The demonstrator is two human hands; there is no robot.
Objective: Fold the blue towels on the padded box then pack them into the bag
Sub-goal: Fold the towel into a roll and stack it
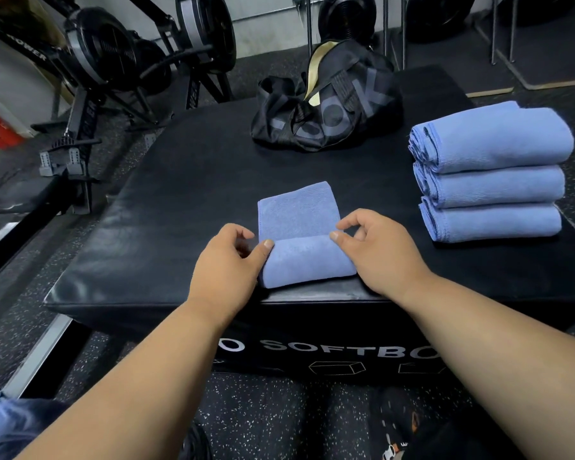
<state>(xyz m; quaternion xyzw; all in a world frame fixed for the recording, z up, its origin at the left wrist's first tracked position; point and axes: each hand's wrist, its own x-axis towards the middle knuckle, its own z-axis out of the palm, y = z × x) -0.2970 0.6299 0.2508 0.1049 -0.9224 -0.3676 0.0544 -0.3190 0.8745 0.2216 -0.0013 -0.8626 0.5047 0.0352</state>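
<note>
A blue towel [299, 234] lies near the front edge of the black padded box [186, 207], its near part folded over into a thick roll. My left hand [226, 260] pinches the left end of that fold with thumb and fingers. My right hand [375, 247] pinches the right end in the same way. Three folded blue towels [492, 174] sit in a stack on the right side of the box. A black duffel bag [326, 104] with a gold lining stands at the far side, its top open.
Rowing machines [113, 61] stand on the speckled rubber floor [24, 260] to the left and behind the box. Metal rack legs [502, 31] rise at the back right. My legs show below the box front.
</note>
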